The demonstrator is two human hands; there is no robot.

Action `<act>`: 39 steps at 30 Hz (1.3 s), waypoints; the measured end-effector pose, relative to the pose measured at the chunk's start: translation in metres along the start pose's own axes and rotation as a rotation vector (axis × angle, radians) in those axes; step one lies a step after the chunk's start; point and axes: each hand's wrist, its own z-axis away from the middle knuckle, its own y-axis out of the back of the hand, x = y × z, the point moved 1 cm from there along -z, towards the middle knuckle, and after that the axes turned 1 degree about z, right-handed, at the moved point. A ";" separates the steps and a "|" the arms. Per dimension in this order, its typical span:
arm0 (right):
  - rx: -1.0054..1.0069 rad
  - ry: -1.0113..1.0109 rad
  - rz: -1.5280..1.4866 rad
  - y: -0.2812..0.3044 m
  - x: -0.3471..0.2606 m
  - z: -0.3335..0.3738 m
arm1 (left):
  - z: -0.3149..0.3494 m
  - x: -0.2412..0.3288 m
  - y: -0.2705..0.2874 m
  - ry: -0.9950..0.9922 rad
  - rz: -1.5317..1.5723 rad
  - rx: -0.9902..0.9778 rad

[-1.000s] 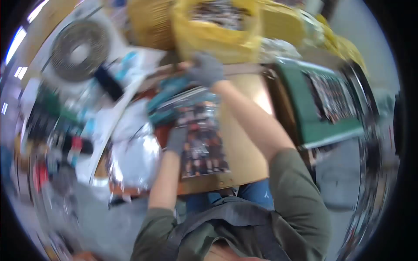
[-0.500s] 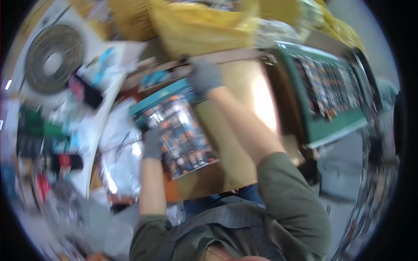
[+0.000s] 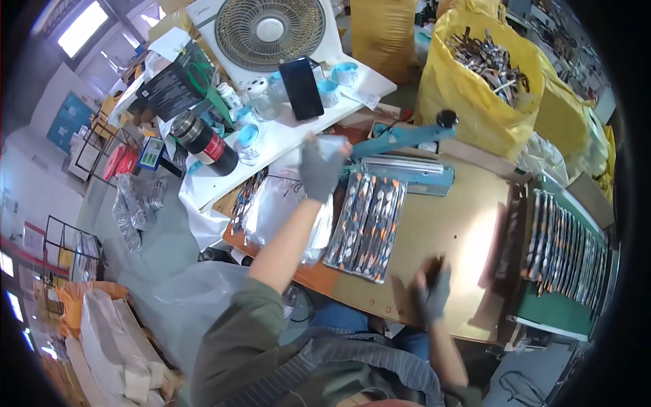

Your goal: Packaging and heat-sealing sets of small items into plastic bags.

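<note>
A clear pack of dark strips with orange and white patterning (image 3: 366, 227) lies flat on the brown worktop (image 3: 461, 234). Its far end meets the blue bag sealer (image 3: 413, 178), whose long lever with a black knob (image 3: 397, 140) stands raised. My left hand (image 3: 322, 171), in a grey fingerless glove, hovers beside the pack's far left corner. Its fingers are curled around a small pale piece, too blurred to name. My right hand (image 3: 434, 290), gloved alike, is over the worktop near its front edge, right of the pack. Motion and shadow smear its fingers.
A green tray (image 3: 557, 308) at the right holds a row of similar packs. On the white table (image 3: 271, 146) stand a fan (image 3: 270, 30), a thermos (image 3: 205, 144), a phone (image 3: 302, 88) and tape rolls. A yellow sack (image 3: 468, 112) stands behind; clear bags (image 3: 274, 210) lie left.
My view has swung left and upward. My right hand has left the sealer lever for the worktop's near side. My left hand has come off the pack and moved toward its far end.
</note>
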 end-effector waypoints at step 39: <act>0.083 0.592 0.058 0.139 -0.277 -0.011 | 0.083 0.044 0.214 -0.384 0.533 -0.267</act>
